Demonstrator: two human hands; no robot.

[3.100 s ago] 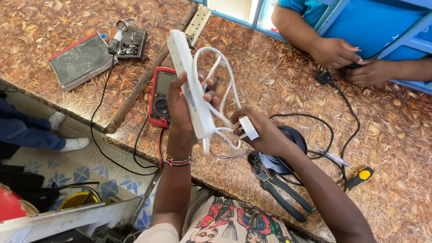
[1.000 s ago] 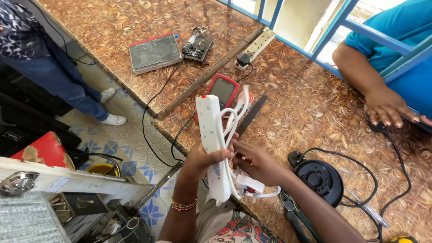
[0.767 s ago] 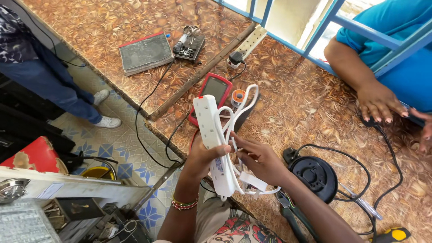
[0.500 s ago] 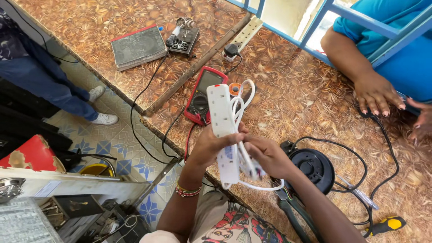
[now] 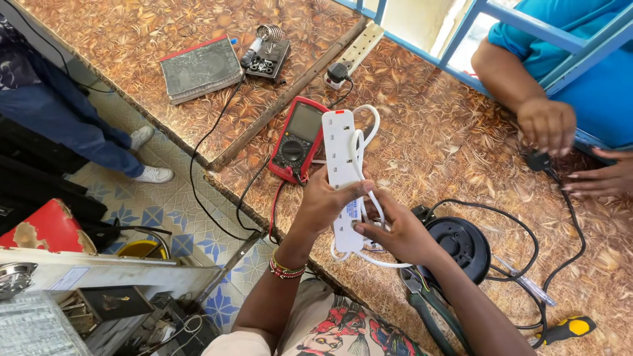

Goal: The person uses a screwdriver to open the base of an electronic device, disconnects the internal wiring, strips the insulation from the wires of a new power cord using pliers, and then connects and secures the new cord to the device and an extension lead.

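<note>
Both hands are on the long white plastic power strip [image 5: 341, 173] here, held up over the brown leaf-patterned tabletop [image 5: 448, 132]. The left hand [image 5: 323, 206] is wrapped around the strip's middle from the side, thumb across the front. The right hand [image 5: 403, 234] grips the lower end, fingers closed on it and on the white cord [image 5: 366, 142] looped along the strip.

Looks to me like the inspecting/handling stage: strip lifted, cord gathered against it, nothing opened up. I'd guess the next bit needs the left hand holding the body firm while the right sorts the cord loops so they don't snag.

Just past the left hand's fingers sits a red multimeter [image 5: 297, 140] with a grey screen. Right beside the right wrist is a round black plastic base [image 5: 461, 242], and below it dark-handled pliers [image 5: 428, 310]. Another person's hands [image 5: 547, 125] work further off.
</note>
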